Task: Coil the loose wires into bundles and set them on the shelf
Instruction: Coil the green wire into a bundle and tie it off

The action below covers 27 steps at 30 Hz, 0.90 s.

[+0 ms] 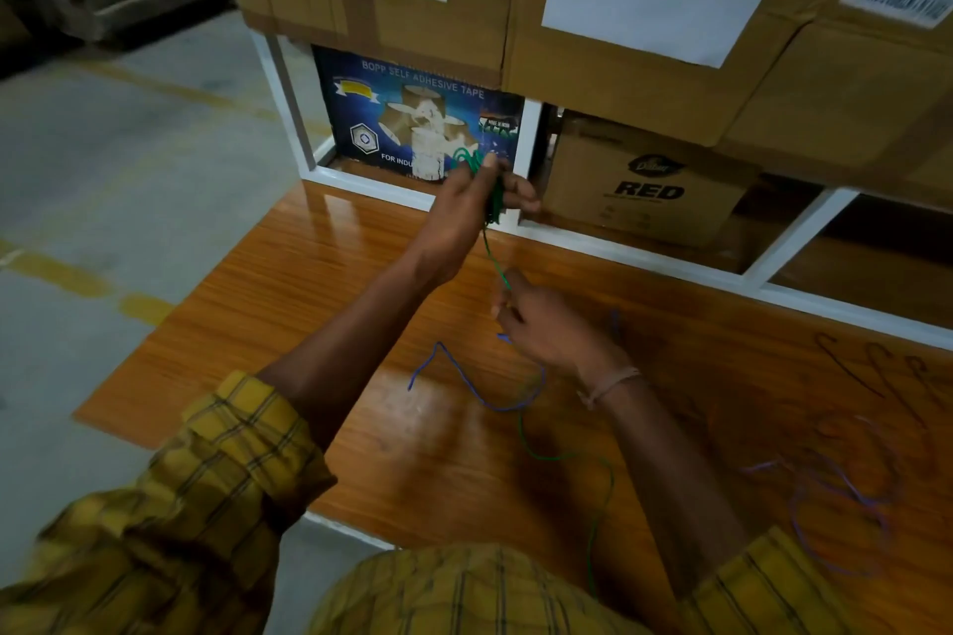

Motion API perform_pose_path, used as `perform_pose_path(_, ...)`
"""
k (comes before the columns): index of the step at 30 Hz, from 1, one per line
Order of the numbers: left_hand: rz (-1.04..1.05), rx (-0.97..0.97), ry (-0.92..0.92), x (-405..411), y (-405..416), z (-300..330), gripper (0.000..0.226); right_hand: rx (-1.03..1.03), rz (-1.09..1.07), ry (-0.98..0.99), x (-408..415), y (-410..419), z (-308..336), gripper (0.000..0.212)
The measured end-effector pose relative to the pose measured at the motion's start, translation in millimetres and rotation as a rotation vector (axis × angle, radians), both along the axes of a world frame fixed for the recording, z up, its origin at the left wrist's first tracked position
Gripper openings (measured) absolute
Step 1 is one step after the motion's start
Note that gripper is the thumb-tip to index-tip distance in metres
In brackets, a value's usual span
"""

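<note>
1. Two hands work over the wooden table (361, 325). The left hand (466, 206), at about 12 o'clock from the frame's centre, has its fingers curled round a small green bundle (482, 170) held above the table's far edge.
2. One green wire (567, 459) runs from that bundle down toward 6 o'clock, its long axis near vertical in the frame, into the right hand (546, 325), which pinches it between its fingertips. Beyond that hand it trails on over the table toward 5 o'clock.
3. Two blue wires lie loose on the table: a near blue wire (464, 376) just at 7 o'clock of the right hand, and a blurred far blue wire (835, 495) at 4 o'clock, well apart.
4. Two boxes sit in the shelf (531, 139) openings at 12 o'clock: a tape box (392, 119) and a brown box (650, 181).
5. Three large cartons (515, 16) are in view above.
</note>
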State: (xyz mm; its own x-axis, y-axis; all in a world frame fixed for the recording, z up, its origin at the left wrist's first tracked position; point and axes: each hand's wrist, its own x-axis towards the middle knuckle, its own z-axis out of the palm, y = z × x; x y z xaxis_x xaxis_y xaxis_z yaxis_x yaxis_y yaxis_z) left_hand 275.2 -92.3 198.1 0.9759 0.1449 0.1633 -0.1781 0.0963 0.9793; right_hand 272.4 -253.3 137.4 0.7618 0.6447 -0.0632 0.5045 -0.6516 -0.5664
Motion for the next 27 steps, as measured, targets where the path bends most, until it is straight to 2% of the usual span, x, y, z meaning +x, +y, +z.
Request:
perform_pose_path(2,0.039,0.354,-0.016,2,1,-8,0.044,0.138,0.042,-0.032,-6,-4,19,0.003)
perform_pose_path(4,0.033,0.648,-0.020,4,3,-18,0.046,0.282,0.029,-0.020,-6,-11,36,0.012)
perform_pose_path(6,-0.001,0.823,0.013,1,4,-22,0.041,0.457,-0.034,0.121,-2,-23,53,0.016)
perform_pose_path(8,-0.054,0.860,0.032,-7,4,-21,0.043,0.739,-0.063,0.402,5,-39,70,0.017)
perform_pose_path(10,-0.134,0.794,0.023,-14,4,-21,0.057,1.018,-0.059,0.654,15,-54,80,0.018)
perform_pose_path(13,-0.284,0.597,0.047,-21,-1,-17,0.057,1.225,-0.064,0.786,29,-61,79,0.028)
perform_pose_path(15,-0.348,0.437,0.067,-25,-7,-10,0.054,1.311,-0.144,0.832,42,-60,69,0.029)
perform_pose_path(17,-0.389,0.295,0.040,-27,-12,-4,0.054,1.231,-0.275,0.792,53,-57,58,0.027)
perform_pose_path(20,-0.448,0.063,0.010,-27,-14,4,0.052,0.891,-0.429,0.588,52,-51,37,0.021)
perform_pose_path(24,-0.419,-0.261,0.025,-21,-17,8,0.055,0.683,-0.387,0.460,30,-38,15,0.024)
perform_pose_path(27,-0.334,-0.392,0.049,-13,-17,8,0.066,0.551,-0.330,0.436,15,-30,10,0.033)
